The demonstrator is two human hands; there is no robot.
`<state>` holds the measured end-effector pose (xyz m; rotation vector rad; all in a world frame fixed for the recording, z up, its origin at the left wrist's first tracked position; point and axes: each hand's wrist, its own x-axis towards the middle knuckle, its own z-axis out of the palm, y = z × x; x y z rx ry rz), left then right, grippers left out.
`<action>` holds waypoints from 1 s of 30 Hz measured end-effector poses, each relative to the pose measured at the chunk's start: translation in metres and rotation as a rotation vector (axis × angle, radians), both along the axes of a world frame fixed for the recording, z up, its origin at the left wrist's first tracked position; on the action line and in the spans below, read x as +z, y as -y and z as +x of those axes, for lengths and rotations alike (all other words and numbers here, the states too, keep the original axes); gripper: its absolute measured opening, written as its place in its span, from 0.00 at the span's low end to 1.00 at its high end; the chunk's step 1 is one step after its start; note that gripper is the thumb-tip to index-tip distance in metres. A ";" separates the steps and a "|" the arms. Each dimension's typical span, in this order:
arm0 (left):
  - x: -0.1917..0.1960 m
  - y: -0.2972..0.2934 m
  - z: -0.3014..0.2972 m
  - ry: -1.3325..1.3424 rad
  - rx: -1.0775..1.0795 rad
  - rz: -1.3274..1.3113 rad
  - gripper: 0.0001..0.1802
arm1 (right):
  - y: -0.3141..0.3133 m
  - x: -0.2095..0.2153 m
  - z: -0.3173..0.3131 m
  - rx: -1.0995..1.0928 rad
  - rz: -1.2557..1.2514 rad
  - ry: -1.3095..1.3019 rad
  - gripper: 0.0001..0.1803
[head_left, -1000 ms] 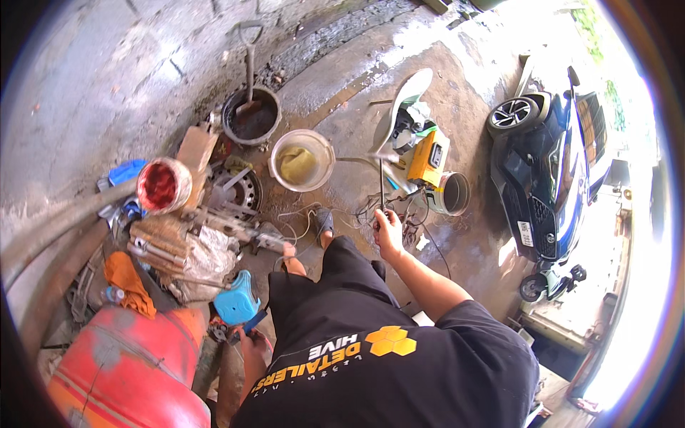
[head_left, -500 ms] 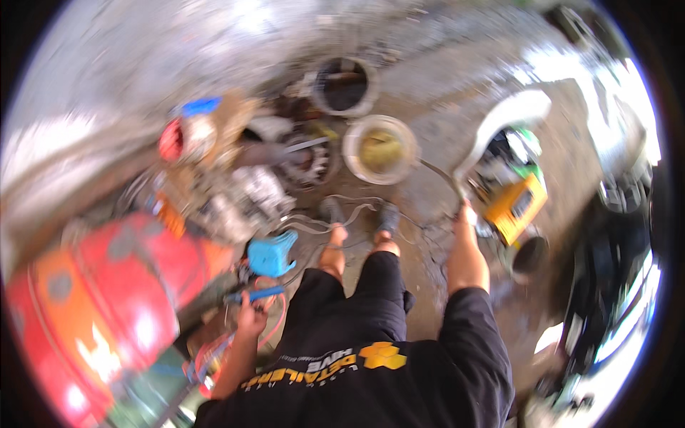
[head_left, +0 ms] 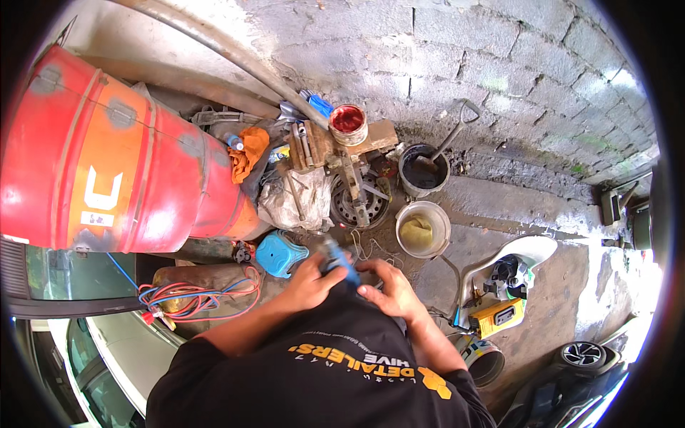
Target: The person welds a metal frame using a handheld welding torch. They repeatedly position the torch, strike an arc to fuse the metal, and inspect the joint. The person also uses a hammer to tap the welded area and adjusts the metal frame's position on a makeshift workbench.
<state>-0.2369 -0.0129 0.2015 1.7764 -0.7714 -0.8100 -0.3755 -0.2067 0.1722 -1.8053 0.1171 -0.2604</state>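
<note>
My left hand (head_left: 312, 280) is wrapped round a blue hand-held tool (head_left: 344, 267) with a blurred grey end, close in front of my black shirt. At the tool's lower end is my right hand (head_left: 394, 287), its fingers curled and its thumb bent in; what lies between them is hidden. Beyond my hands, to the left, sits a light-blue plastic stool (head_left: 279, 255). A whitish bucket (head_left: 444, 227) with a yellowish thing in it stands ahead to the right. Behind it is a dark bucket (head_left: 437, 182) with a shovel (head_left: 457, 128) leaning in it.
A red and orange drum (head_left: 171, 178) fills the left, above coiled hoses (head_left: 207, 296). Ahead lie a wheel rim (head_left: 344, 203), a paint can (head_left: 351, 138) and a crumpled sack (head_left: 275, 203). At right are a white curved panel (head_left: 539, 247), a yellow case (head_left: 498, 318) and a car (head_left: 564, 389).
My left hand has brought the blue tool from the left to my front. My right hand has come in from the right beside it. The view has turned, with the drum now higher.
</note>
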 end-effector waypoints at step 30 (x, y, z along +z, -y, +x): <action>-0.089 0.007 0.160 -0.630 -0.039 -0.193 0.24 | -0.079 -0.054 0.167 -0.242 -0.129 -0.210 0.26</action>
